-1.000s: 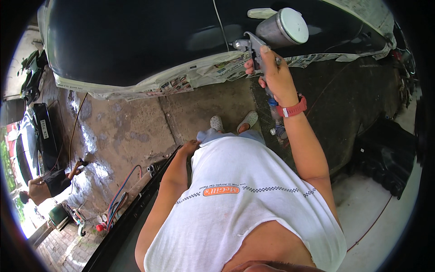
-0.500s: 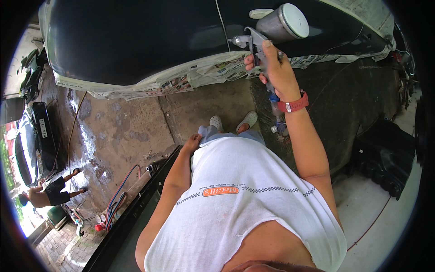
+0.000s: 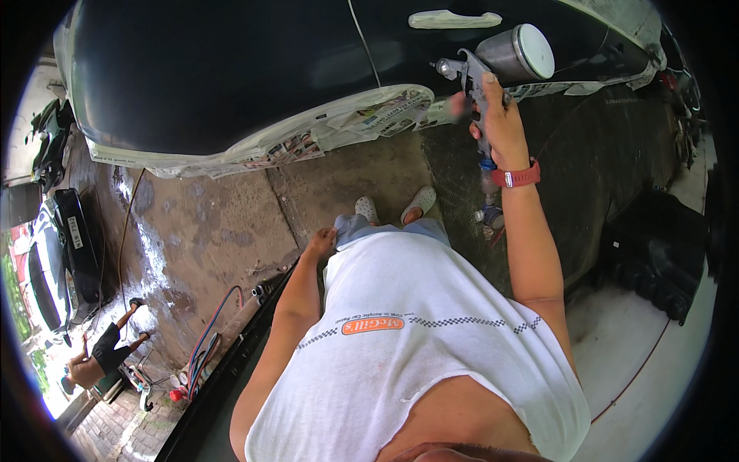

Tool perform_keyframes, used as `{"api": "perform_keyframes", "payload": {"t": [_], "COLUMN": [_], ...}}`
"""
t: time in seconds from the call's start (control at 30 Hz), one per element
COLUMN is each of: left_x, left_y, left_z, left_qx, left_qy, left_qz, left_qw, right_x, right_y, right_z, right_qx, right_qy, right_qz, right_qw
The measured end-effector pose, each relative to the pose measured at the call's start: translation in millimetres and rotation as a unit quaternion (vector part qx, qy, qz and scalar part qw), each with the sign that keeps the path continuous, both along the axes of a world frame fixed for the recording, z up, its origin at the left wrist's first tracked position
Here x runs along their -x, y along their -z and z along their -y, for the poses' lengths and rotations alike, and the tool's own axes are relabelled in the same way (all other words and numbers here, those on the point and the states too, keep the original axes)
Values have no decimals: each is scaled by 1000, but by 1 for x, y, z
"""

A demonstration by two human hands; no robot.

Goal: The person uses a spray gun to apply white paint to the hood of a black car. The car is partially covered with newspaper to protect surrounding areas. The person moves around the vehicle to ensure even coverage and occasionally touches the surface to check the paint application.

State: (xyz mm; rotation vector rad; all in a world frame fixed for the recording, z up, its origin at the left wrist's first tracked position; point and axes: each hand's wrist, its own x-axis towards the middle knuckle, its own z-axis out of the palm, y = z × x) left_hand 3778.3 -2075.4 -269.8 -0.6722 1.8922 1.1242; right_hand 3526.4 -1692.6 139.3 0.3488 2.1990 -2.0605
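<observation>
My right hand (image 3: 502, 127) is wrapped round the handle of a metal spray gun (image 3: 473, 77). On top of the gun sits a round metal cup (image 3: 514, 52) with a white lid. Motion smears a couple of fingers near the trigger. The nozzle points left, beside a dark car body panel (image 3: 231, 69); no spray shows. A blue fitting (image 3: 488, 165) and a hose connector hang below the grip. My left hand (image 3: 322, 242) is low at my grey shorts (image 3: 356, 229), its fingers curled and partly hidden, so what they hold cannot be made out.
Taped newspaper (image 3: 369, 115) lines the panel's lower edge, and a door handle (image 3: 454, 19) is masked. A black plastic part (image 3: 654, 250) lies at right. Hoses (image 3: 202, 354) and a dark panel (image 3: 231, 369) are at lower left. Another person (image 3: 104, 358) stands beyond, near a car (image 3: 65, 246).
The spray gun and my right hand have shifted right and slightly down across the panel, uncovering more of the masked handle. The person at far left has changed posture. My left hand stays low.
</observation>
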Motion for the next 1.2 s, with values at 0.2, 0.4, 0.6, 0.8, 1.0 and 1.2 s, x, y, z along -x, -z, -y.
{"api": "perform_keyframes", "payload": {"t": [0.2,0.4,0.6,0.8,1.0,1.2], "left_x": [-14,-12,2,-1,-4,-10], "left_y": [15,4,-20,-16,-18,-2], "left_z": [-2,-2,-5,-3,-5,0], "left_qx": [4,-2,10,17,12,7], "left_qy": [-51,-47,-24,-51,-53,-40], "left_qz": [16,4,-9,1,12,1], "left_qw": [999,999,1000,999,998,999], "right_x": [-6,-19,-29,-30,-34,-28], "right_y": [14,30,30,27,14,17], "right_z": [-8,13,42,73,95,89], "right_qx": [-26,-15,1,2,9,20], "right_qy": [3,-39,-83,-137,-177,-173], "right_qz": [-6,-2,-27,-75,-80,-78], "right_qw": [1000,999,996,988,981,982]}}
